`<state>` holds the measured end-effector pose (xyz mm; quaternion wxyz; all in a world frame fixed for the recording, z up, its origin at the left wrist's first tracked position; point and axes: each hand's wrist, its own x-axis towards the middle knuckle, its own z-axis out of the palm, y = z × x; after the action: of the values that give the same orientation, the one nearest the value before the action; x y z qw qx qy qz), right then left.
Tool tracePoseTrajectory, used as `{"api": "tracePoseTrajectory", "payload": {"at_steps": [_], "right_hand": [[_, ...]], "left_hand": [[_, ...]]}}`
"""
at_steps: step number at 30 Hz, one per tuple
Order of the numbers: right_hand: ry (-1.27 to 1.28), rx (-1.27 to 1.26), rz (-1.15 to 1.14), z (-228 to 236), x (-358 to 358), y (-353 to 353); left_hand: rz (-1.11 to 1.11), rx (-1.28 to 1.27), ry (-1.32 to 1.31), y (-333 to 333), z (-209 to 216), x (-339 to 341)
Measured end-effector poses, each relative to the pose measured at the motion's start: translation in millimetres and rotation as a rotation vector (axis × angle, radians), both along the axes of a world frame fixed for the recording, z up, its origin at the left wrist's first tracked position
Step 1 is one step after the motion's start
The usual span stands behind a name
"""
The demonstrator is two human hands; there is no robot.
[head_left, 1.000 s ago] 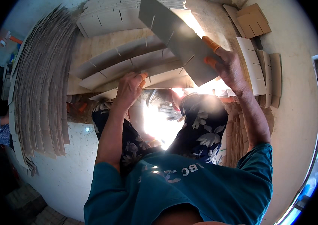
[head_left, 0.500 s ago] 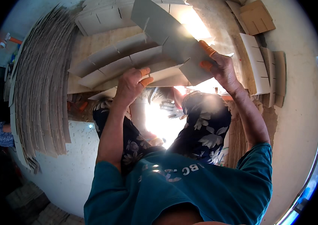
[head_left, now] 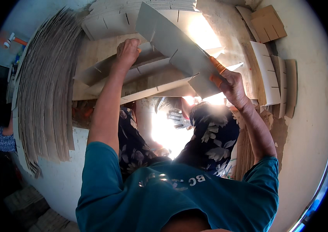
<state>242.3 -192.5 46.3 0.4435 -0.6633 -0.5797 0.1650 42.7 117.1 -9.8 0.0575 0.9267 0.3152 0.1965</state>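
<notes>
My right hand (head_left: 231, 85), with orange finger covers on thumb and finger, grips the lower right end of a long grey slotted cardboard strip (head_left: 175, 48). That strip slants up to the far left. My left hand (head_left: 128, 51) is closed at the upper edge of the farthest cross strip (head_left: 102, 69); its fingertips are mostly hidden, with a bit of orange cover showing. Nearer to me, another slotted cardboard strip (head_left: 160, 88) runs crosswise, meeting the long strip near its right end. The cross strips stand on edge over a pale board.
A tall stack of cardboard sheets (head_left: 46, 89) stands on the left. More slotted strips (head_left: 110, 23) lie at the back, and others (head_left: 266, 73) lean at the right beside a brown cardboard piece (head_left: 268, 24). Another person's sleeve (head_left: 3, 139) shows at far left.
My left hand has moved away from me, from the near cross strip to the farthest one. My right hand keeps its hold on the long strip, which has shifted slightly.
</notes>
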Motion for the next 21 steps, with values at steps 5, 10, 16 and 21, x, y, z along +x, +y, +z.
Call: {"api": "tracePoseTrajectory", "payload": {"at_steps": [5,10,16,21], "right_hand": [[-0.098,-0.036,-0.037,0.4,-4.2,-0.6],[-0.107,-0.059,0.060,-5.7,-3.5,0.9],[-0.225,-0.230,0.156,3.0,-9.1,19.9],[-0.321,-0.302,0.195,6.0,-11.1,27.9]], "left_hand": [[-0.017,0.014,-0.084,-0.6,-8.6,1.1],[-0.002,-0.051,-0.076,-2.8,-10.5,2.0],[0.014,-0.050,-0.068,4.8,-12.6,3.7],[-0.001,-0.012,-0.054,12.0,-13.8,11.0]]}}
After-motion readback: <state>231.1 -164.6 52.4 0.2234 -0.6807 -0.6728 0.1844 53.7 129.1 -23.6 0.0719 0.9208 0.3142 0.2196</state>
